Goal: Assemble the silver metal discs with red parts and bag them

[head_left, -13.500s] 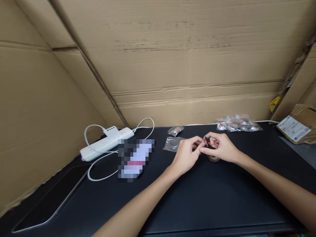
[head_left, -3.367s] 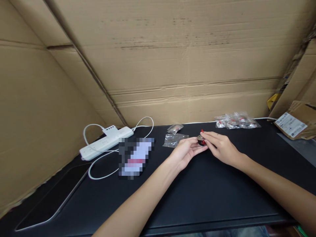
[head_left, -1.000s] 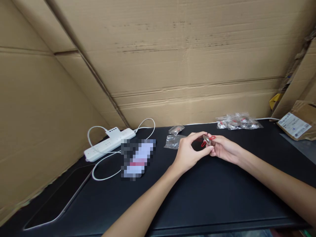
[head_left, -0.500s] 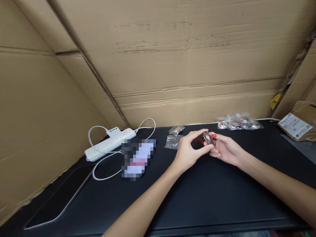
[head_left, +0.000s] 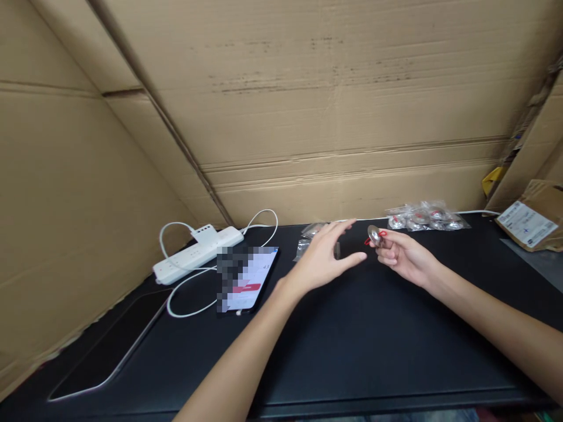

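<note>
My right hand [head_left: 402,255] is raised a little above the black table [head_left: 373,346] and pinches a small round metal disc with a red cord [head_left: 375,235] between its fingertips. My left hand [head_left: 323,258] hovers just left of it with fingers stretched out, holding nothing. It partly covers two small clear plastic bags [head_left: 308,240] lying on the table behind it.
A pile of several clear bags with discs [head_left: 422,217] lies at the back right. A white power strip [head_left: 197,253] with its cable and a phone [head_left: 246,278] lie to the left. Cardboard walls [head_left: 308,117] close in the back and sides; a labelled parcel [head_left: 530,220] sits far right.
My left hand has let go of the disc and opened, drifting left toward the small bags. My right hand keeps the disc and has lifted it slightly.
</note>
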The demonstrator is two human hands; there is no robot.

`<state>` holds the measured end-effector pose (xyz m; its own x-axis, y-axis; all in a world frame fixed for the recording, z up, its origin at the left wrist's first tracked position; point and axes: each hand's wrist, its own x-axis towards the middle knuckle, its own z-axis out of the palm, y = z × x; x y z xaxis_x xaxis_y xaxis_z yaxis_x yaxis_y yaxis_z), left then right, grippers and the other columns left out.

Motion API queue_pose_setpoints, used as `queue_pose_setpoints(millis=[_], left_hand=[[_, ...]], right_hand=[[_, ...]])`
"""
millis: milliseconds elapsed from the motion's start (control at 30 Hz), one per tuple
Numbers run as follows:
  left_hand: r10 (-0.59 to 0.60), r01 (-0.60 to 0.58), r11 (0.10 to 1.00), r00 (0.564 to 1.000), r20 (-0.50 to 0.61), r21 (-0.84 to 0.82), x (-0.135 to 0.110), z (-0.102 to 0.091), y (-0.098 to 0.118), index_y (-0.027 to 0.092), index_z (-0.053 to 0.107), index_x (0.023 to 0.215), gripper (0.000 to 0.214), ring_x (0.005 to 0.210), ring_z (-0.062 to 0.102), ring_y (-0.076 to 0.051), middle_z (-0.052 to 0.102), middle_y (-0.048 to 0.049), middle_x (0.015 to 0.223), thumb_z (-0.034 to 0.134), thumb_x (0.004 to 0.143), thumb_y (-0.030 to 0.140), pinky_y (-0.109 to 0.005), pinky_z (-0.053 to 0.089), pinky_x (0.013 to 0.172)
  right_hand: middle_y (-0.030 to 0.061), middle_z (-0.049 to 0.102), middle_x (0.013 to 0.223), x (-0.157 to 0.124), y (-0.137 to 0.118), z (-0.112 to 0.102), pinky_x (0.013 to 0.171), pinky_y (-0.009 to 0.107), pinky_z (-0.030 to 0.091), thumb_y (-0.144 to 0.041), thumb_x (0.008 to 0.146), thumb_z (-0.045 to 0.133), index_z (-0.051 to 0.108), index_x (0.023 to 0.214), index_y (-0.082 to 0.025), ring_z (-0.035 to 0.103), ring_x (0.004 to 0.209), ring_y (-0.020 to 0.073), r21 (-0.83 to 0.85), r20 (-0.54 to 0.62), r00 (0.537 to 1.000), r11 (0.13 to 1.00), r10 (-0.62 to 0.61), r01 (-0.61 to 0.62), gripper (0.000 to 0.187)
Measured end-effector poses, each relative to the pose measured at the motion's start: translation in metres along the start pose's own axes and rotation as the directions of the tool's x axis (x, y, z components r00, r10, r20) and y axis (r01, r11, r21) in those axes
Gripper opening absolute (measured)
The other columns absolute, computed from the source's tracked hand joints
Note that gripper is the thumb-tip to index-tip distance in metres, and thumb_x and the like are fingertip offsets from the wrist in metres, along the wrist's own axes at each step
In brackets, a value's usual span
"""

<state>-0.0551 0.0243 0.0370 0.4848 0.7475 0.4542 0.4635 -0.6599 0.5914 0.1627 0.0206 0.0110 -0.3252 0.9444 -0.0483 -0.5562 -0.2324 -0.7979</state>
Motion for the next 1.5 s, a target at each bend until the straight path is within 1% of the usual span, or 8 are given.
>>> queue_pose_setpoints(millis=[267, 700, 833, 933, 1067, 1233, 1333, 1500], left_hand=[[-0.253, 0.102, 0.855, 0.937, 0.239, 0.508, -0.006, -0.047, -0.055, 0.021, 0.051, 0.142, 0.076, 0.120, 0.050, -0.034, 0.061, -0.0121, 0.128, 0.073, 0.075, 0.048, -0.044, 0.041, 0.100], [-0.301, 0.155, 0.887, 0.909, 0.290, 0.434, -0.008, -0.036, -0.059, 0.018, 0.068, 0.110, 0.048, 0.110, 0.050, -0.034, 0.063, -0.0117, 0.109, 0.072, 0.070, 0.044, -0.043, 0.043, 0.093], [-0.226, 0.171, 0.956, 0.947, 0.230, 0.239, -0.003, -0.032, -0.048, 0.018, 0.068, 0.102, 0.039, 0.118, 0.050, -0.034, 0.057, -0.0130, 0.126, 0.073, 0.070, 0.040, -0.046, 0.040, 0.101], [-0.243, 0.312, 0.916, 0.931, 0.271, -0.251, 0.001, -0.028, -0.039, 0.016, 0.065, 0.106, 0.037, 0.108, 0.059, -0.028, 0.063, -0.0132, 0.117, 0.068, 0.077, 0.041, -0.043, 0.044, 0.096], [-0.188, 0.500, 0.450, 0.863, 0.469, -0.739, 0.002, -0.019, -0.031, 0.009, 0.062, 0.116, 0.051, 0.087, 0.066, -0.027, 0.068, -0.0161, 0.097, 0.049, 0.088, 0.050, -0.046, 0.047, 0.088], [-0.044, 0.638, 0.132, 0.769, 0.638, -0.759, -0.001, -0.002, -0.022, 0.009, 0.060, 0.110, 0.055, 0.078, 0.067, -0.029, 0.066, -0.0146, 0.090, 0.035, 0.092, 0.054, -0.053, 0.049, 0.082], [-0.012, 0.674, 0.145, 0.733, 0.680, -0.725, -0.003, 0.005, -0.017, 0.011, 0.058, 0.107, 0.052, 0.079, 0.067, -0.029, 0.065, -0.0147, 0.095, 0.040, 0.091, 0.057, -0.053, 0.051, 0.080], [-0.017, 0.673, 0.346, 0.701, 0.713, -0.654, -0.005, 0.007, -0.017, 0.017, 0.052, 0.121, 0.039, 0.071, 0.068, -0.021, 0.066, -0.0104, 0.098, 0.059, 0.084, 0.023, -0.041, 0.053, 0.072]], right_hand=[[0.0040, 0.067, 0.073, 0.003, -0.009, -0.010, 0.040, 0.017, 0.035, -0.016, 0.080, 0.070, 0.068, 0.079, -0.015, 0.039, 0.047, 0.0054, 0.030, -0.111, 0.994, 0.999, -0.014, 0.018, 0.002], [0.0044, 0.069, 0.078, 0.003, -0.002, -0.008, 0.043, 0.021, 0.032, -0.024, 0.078, 0.075, 0.068, 0.082, -0.015, 0.043, 0.049, 0.0058, -0.096, -0.055, 0.998, 0.995, -0.018, 0.013, 0.012], [0.0067, 0.070, 0.080, 0.001, -0.003, -0.005, 0.044, 0.022, 0.033, -0.028, 0.077, 0.077, 0.067, 0.082, -0.015, 0.046, 0.050, 0.0068, -0.197, -0.047, 0.996, 0.978, -0.074, 0.064, 0.017], [0.0071, 0.071, 0.079, -0.002, -0.003, 0.001, 0.044, 0.023, 0.036, -0.035, 0.078, 0.076, 0.067, 0.085, -0.015, 0.049, 0.048, 0.0079, -0.336, -0.047, 0.987, 0.933, -0.151, 0.127, 0.023], [0.0038, 0.067, 0.068, -0.006, -0.001, 0.011, 0.042, 0.025, 0.039, -0.040, 0.080, 0.074, 0.068, 0.096, -0.015, 0.051, 0.045, 0.0098, -0.523, 0.006, 0.955, 0.813, -0.296, 0.255, 0.030], [0.0007, 0.063, 0.064, -0.008, 0.004, 0.017, 0.042, 0.025, 0.042, -0.039, 0.085, 0.068, 0.069, 0.102, -0.014, 0.051, 0.045, 0.0092, -0.648, 0.132, 0.909, 0.659, -0.396, 0.381, 0.030], [0.0011, 0.063, 0.068, -0.008, 0.006, 0.015, 0.045, 0.024, 0.044, -0.037, 0.087, 0.067, 0.069, 0.101, -0.015, 0.051, 0.047, 0.0084, -0.677, 0.150, 0.890, 0.612, -0.431, 0.410, 0.026], [0.0023, 0.065, 0.071, -0.008, 0.004, 0.010, 0.047, 0.024, 0.046, -0.034, 0.089, 0.064, 0.069, 0.103, -0.016, 0.052, 0.049, 0.0091, -0.725, 0.168, 0.860, 0.530, -0.482, 0.439, 0.024]])
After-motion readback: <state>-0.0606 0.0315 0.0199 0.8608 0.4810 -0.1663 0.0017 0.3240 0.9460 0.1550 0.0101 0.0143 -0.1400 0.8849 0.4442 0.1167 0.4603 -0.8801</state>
